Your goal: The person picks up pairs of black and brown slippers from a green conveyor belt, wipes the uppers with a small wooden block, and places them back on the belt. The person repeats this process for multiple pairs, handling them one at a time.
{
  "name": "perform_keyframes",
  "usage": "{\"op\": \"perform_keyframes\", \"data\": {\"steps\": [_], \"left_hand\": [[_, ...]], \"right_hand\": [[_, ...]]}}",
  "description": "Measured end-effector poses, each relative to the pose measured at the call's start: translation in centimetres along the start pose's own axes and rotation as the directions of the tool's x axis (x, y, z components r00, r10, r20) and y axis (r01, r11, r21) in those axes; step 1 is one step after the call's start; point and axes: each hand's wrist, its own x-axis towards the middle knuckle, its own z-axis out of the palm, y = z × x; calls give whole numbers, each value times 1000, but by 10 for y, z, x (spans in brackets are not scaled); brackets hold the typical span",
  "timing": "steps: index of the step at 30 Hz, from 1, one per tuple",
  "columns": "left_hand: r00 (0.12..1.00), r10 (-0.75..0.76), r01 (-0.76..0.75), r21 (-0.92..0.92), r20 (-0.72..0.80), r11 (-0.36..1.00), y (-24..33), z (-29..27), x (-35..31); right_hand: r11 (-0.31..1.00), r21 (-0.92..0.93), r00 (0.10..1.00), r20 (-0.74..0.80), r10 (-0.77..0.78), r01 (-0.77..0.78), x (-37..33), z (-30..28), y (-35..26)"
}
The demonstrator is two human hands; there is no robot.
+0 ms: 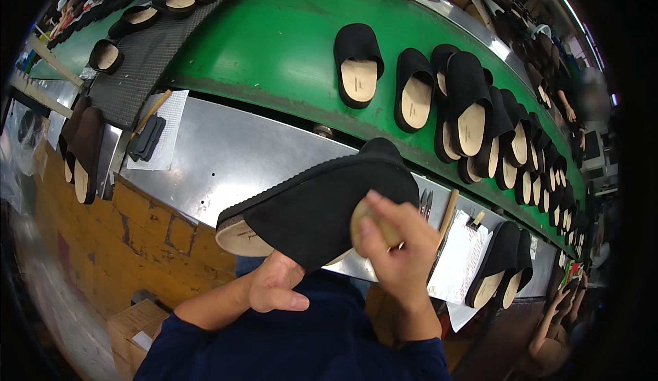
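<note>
head view: holding a black slide and a tan pad beside a green belt

pictured supporting a black slide (308,206) from below with the left hand (279,286), close in front of a navy shirt (288,340) and over the near side of a metal ledge (192,182). tipped on its side, with the ridged sole edge uppermost and the pale footbed showing at the left. hiding the left fingers behind the shoe while sticking the thumb out clear of it, so impossible to tell how tightly closed. clasping a rounded tan pad (364,231) in the right hand (401,244), set against the black upper, near the left hand but apart from it. visible beyond, on a green belt (260,31), a long row of finished-looking footwear (471,106), pale inside and stretching off to the right. to be seen at left, a black block (147,139) on a white sheet (170,156), near a brown pair (86,144); at right, clipped papers (456,264) beside a black pair (492,264); at the far right edge, a co-worker's arm (548,326)
</note>
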Motion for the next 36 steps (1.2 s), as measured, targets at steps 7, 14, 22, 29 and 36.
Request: {"op": "perform_keyframes", "data": {"steps": [7,14,22,29,36], "left_hand": [[998,59,-59,15,15,998,-1,-2,2],[999,54,-54,21,7,998,1,-5,-1],[995,62,-69,93,77,993,-6,-12,-1],[998,23,-29,93,66,995,5,-12,-3],[998,-64,63,-43,-12,997,12,-11,-1]], "right_hand": [[993,-119,996,-95,-3,-8,-1,3,5],[998,-37,999,-32,40,-41,-1,6,2],[998,62,999,-10,33,-33,-8,8,-5],[983,63,969,169,-178,170,-3,20,-14],[960,-46,956,111,-270,276,6,23,-10]]}}
